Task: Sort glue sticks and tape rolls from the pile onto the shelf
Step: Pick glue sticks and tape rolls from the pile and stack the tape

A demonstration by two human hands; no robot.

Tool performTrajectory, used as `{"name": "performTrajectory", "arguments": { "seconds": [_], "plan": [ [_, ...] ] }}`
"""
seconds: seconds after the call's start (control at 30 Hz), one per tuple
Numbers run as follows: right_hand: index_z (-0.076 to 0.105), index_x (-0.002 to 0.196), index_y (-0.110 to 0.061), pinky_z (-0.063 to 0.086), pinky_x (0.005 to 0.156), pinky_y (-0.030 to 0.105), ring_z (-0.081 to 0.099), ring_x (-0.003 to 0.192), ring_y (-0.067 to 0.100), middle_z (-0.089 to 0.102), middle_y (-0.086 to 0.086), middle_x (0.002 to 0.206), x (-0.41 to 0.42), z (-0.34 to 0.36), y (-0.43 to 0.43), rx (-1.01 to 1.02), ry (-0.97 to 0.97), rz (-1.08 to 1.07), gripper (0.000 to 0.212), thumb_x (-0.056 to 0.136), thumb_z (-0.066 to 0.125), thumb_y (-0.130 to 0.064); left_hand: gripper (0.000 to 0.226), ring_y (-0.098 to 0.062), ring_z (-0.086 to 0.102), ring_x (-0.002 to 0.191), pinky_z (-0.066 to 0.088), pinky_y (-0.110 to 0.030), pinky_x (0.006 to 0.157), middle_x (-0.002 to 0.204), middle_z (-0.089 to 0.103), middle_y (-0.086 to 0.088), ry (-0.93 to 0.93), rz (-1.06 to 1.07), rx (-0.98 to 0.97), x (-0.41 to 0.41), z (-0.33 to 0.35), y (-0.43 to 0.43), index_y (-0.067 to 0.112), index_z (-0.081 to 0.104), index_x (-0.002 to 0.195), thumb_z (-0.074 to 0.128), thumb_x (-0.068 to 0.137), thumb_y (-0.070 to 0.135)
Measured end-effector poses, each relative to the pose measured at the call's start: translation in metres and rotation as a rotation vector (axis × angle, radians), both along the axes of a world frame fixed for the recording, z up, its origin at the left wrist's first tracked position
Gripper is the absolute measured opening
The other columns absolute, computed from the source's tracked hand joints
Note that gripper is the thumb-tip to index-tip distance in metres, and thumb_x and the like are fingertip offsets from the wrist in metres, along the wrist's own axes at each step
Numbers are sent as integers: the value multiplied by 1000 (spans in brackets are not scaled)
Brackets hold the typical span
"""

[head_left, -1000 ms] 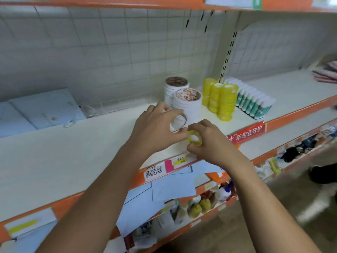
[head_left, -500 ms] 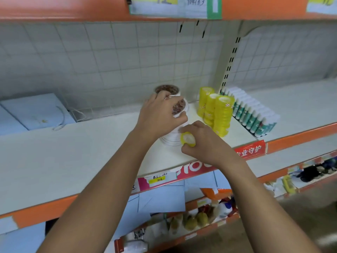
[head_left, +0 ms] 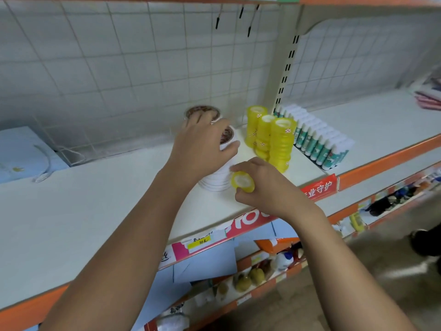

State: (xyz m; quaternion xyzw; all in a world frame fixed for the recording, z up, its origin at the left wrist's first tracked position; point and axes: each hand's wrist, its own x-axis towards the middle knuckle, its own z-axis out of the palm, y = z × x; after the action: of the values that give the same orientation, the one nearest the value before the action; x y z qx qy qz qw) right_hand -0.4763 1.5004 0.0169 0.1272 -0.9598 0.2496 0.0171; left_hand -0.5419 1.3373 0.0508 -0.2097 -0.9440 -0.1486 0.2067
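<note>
My right hand (head_left: 265,187) was clamped on a small yellow tape roll (head_left: 242,182), thumb beneath and fingers curled over its rim, with the pale core facing me. It hung just above the front of the shelf (head_left: 95,199), close to the foot of the white tape stack (head_left: 214,182).

My left hand (head_left: 205,144) lay over the top of that stack, just beyond and to the left of my right. The fingers draped across the top roll and the thumb sat against its near side. I couldn't tell whether it was gripping the top roll or only steadying the pile. A second white stack (head_left: 202,112) stood just behind its fingertips.

The yellow tape stacks (head_left: 281,142) rose just past my right knuckles, three columns side by side. The row of glue sticks (head_left: 317,142) lay farther to the right of them.

I judged the little roll to be light and stiff, a hard core under glossy film, so slick on its faces. The outer rim, pinched across its width, looked like the safest hold and left the flat side free to land. Those yellow columns looked tall and narrow. I expected a nudge from my knuckles could topple one, so I reckoned the roll wanted lowering squarely onto a top.
</note>
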Motion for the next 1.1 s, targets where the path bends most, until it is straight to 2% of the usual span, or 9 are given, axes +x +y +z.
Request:
{"name": "performTrajectory", "arguments": {
  "seconds": [0.13,0.37,0.57,0.67,0.73,0.8,0.87,0.97,1.1],
  "plan": [
    [54,132,-13,43,94,30,51,117,23,54,6,126,0,1,13,22,11,-48,55,81,69,-22,42,-24,52,113,37,-41,98,123,57,1,107,-123,29,10,13,17,25,63,123,55,88,48],
    [59,130,-14,43,96,32,52,116,23,55,5,125,-11,27,50,37,112,-65,52,80,70,-25,28,-23,56,106,41,-39,91,109,64,3,40,-143,10,0,24,52,26,69,107,52,91,42],
    [60,128,-14,32,82,16,53,110,22,57,6,117,-47,56,84,60,210,-33,51,78,71,-24,20,-22,59,100,46,-35,80,101,66,4,-18,-40,26,-19,25,77,27,69,99,54,90,38],
    [61,127,-16,36,90,19,53,113,22,58,4,120,-66,64,101,52,246,-12,51,78,70,-27,19,-23,61,102,48,-35,80,104,67,4,-46,13,3,-29,21,89,27,68,99,55,89,35],
    [63,125,-17,41,98,28,55,114,22,60,3,120,-79,66,111,62,270,5,50,77,70,-29,19,-25,61,103,48,-35,81,106,67,2,-55,39,-11,-34,20,96,26,68,100,56,89,35],
    [63,124,-19,44,98,39,57,113,22,60,2,120,-92,66,118,87,273,21,50,76,68,-33,20,-25,61,104,47,-35,81,107,67,1,-62,70,-29,-37,18,102,27,68,103,56,89,37],
    [63,125,-19,44,98,41,57,114,23,61,3,121,-104,63,123,105,262,61,50,77,67,-34,23,-25,60,105,46,-34,81,107,66,1,-63,101,-40,-41,16,107,27,67,106,56,89,38],
    [60,129,-14,38,103,28,53,119,21,60,6,127,-117,55,127,80,231,135,51,81,68,-30,26,-25,60,108,47,-35,83,110,66,1,-87,135,-61,-43,16,111,28,66,109,54,89,38],
    [61,129,-12,32,92,16,53,117,19,61,6,125,-126,51,136,6,211,243,49,83,71,-26,29,-25,60,109,49,-40,90,114,66,-1,-158,126,-36,-43,16,115,24,66,115,56,89,35]
  ]
}}
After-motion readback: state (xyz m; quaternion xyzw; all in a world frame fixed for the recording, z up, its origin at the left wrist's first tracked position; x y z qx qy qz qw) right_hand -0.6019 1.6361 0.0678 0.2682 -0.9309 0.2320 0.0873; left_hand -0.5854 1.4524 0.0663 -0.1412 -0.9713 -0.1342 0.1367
